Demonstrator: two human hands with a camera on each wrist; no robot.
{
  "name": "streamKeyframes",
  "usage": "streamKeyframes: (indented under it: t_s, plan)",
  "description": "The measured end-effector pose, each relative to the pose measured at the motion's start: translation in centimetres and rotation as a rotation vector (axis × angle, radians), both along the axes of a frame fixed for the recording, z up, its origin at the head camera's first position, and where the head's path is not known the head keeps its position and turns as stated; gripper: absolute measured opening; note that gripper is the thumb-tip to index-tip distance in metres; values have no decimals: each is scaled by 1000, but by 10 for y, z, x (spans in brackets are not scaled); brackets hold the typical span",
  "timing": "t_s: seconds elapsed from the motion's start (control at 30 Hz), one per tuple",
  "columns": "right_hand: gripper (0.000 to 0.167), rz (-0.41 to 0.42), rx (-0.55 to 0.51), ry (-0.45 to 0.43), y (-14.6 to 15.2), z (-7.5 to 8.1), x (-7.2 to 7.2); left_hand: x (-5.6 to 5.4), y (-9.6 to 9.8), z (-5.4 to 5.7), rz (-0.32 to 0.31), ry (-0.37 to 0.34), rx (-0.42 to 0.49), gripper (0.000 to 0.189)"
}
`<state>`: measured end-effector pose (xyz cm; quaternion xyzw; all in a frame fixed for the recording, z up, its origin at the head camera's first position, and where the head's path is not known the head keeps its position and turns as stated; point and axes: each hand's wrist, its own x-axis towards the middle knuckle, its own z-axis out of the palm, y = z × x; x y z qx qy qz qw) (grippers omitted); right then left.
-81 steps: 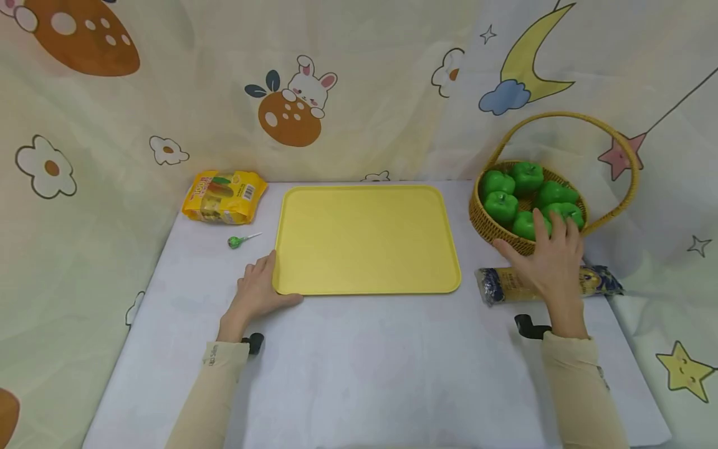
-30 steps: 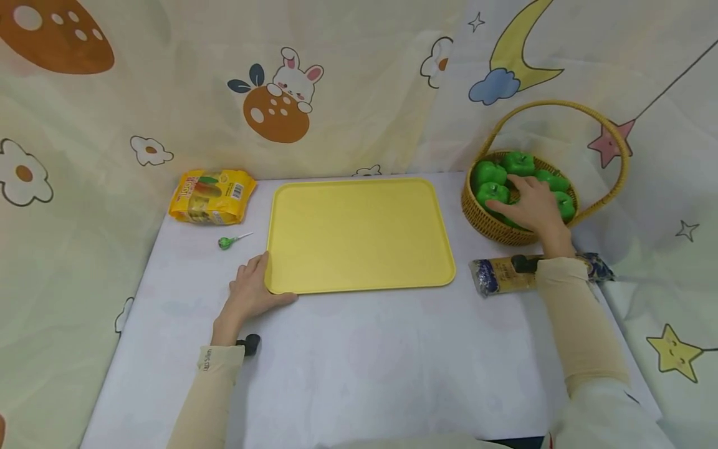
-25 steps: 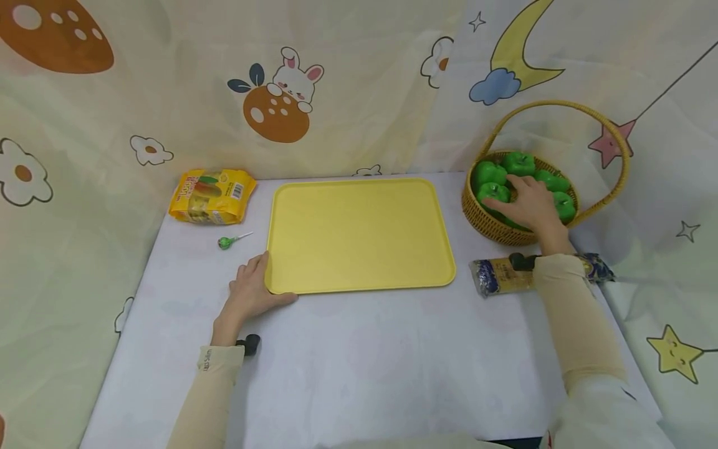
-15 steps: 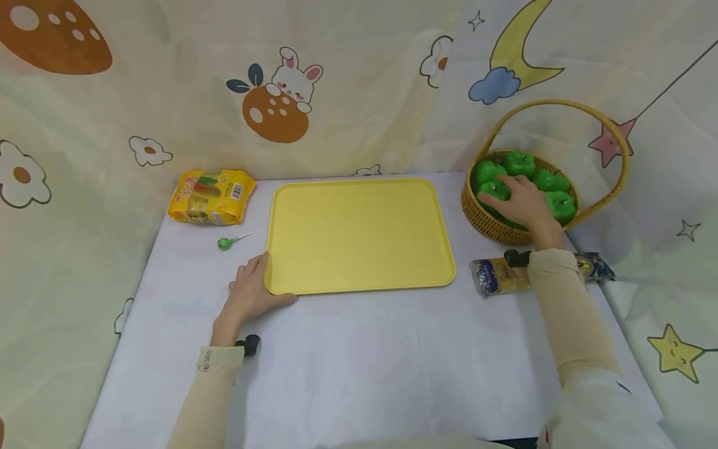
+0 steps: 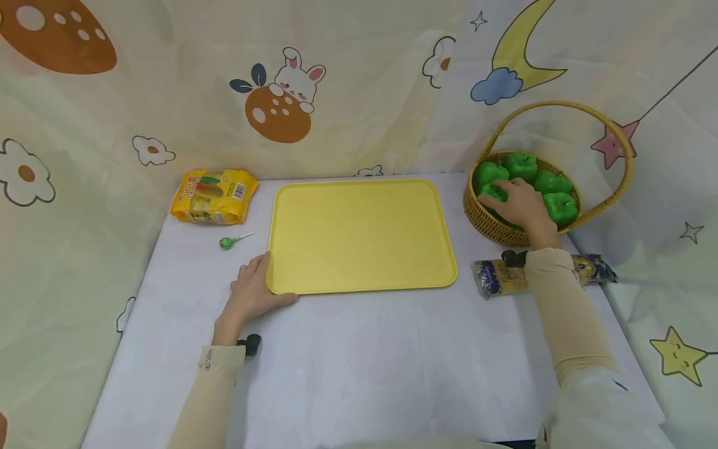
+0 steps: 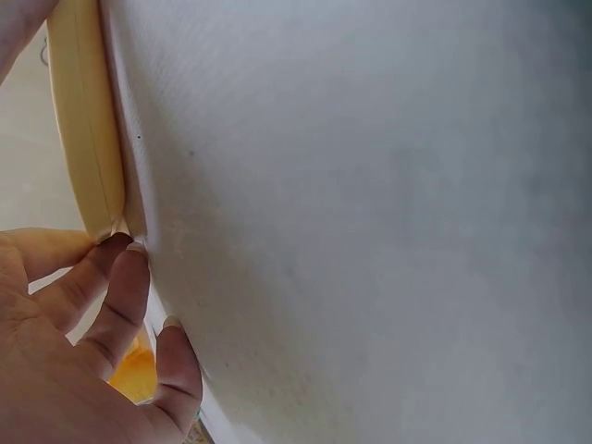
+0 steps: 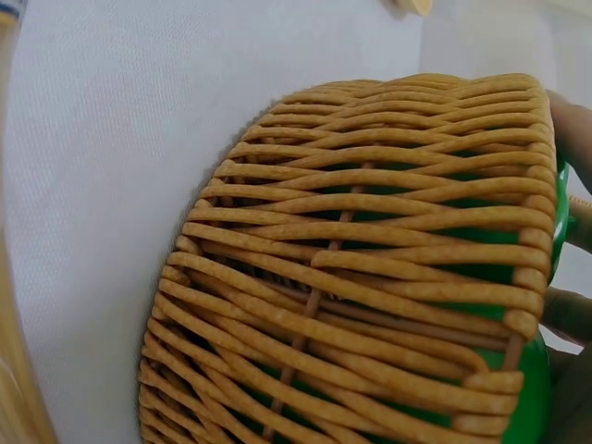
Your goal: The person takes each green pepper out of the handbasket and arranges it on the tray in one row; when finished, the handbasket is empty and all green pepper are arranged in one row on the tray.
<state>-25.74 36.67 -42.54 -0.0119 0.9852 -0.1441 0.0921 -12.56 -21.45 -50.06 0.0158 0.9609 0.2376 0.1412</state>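
My left hand (image 5: 253, 292) spans the near left corner of a yellow tray (image 5: 361, 237), thumb along the front edge and fingers along the left side. In the left wrist view its bent fingers (image 6: 125, 296) rest at the tray's edge (image 6: 88, 120), tips on the tablecloth. On the right, my right hand (image 5: 523, 206) reaches into a wicker basket (image 5: 493, 227) of several green bell peppers (image 5: 561, 209). Its thumb and forefinger close around the left pepper (image 5: 495, 192). The right wrist view shows mostly woven wall (image 7: 370, 250), with the fingers (image 7: 573, 314) partly hidden behind the rim.
A yellow snack bag (image 5: 214, 196) with a mango picture lies at the back left, and a green lollipop (image 5: 227, 242) lies in front of it. Before the basket is a long pack of spaghetti (image 5: 499, 279), partly under my right forearm. The basket's tall handle (image 5: 625, 156) arches over its right side.
My right hand has gone from above the basket's front rim down among the peppers, then drifted slightly left onto the left one. The left hand stays at the tray corner.
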Motion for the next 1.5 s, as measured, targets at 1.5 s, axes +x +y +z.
streamKeyframes:
  t_s: [1.5]
  plan:
    - [72,93,-177,376,-79,68,22,0,-2,1,0,-1,13,126]
